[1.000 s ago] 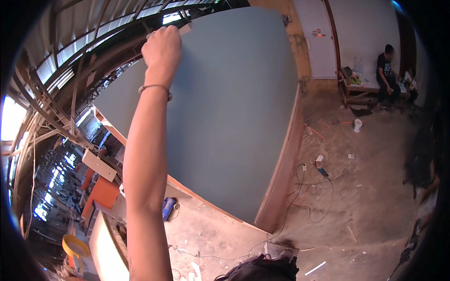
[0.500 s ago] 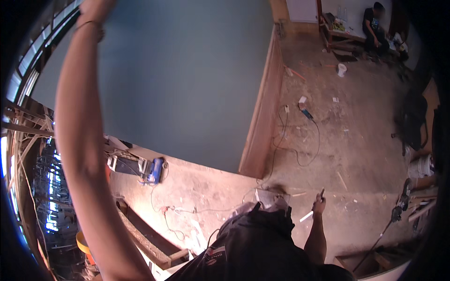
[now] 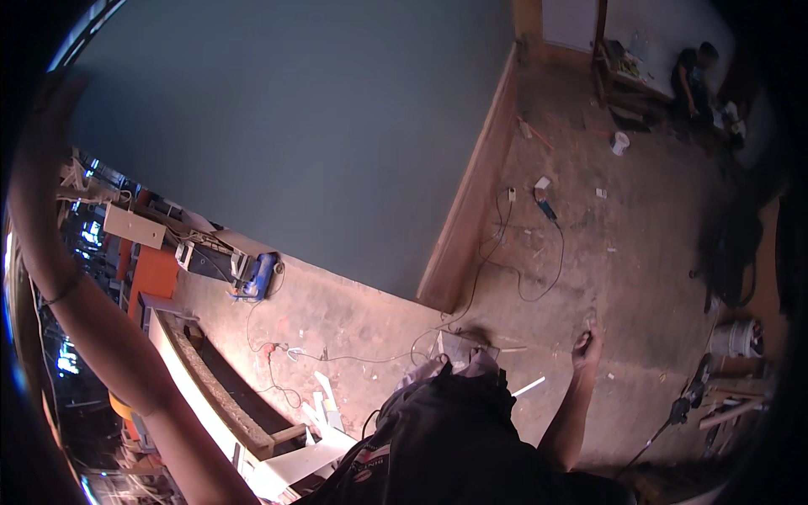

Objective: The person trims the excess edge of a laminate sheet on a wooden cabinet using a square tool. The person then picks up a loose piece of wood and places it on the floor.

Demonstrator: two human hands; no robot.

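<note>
A broad blue-grey panel (image 3: 303,143) with a raised brown wooden side (image 3: 471,194) fills the upper middle. My left hand (image 3: 63,97) is at the panel's far left edge, dim against the dark rim of the picture. Its fingers look stretched out over the surface, with nothing seen in them. Low on the right side, above the floor, my right hand (image 3: 587,347) is closed, its fingers curled round something small and dark that I cannot make out.
Cords and a blue power tool (image 3: 263,273) lie left of the panel's near corner; a corded hand tool (image 3: 547,206) lies on the floor to the right. A long wooden frame (image 3: 215,383) is at lower left. A person (image 3: 694,84) sits far right, near a white bucket (image 3: 620,143).
My left hand has come down and left, from beyond the upper edge to the panel's left side. My right hand has shifted slightly right, still closed. The view has tilted a little.
</note>
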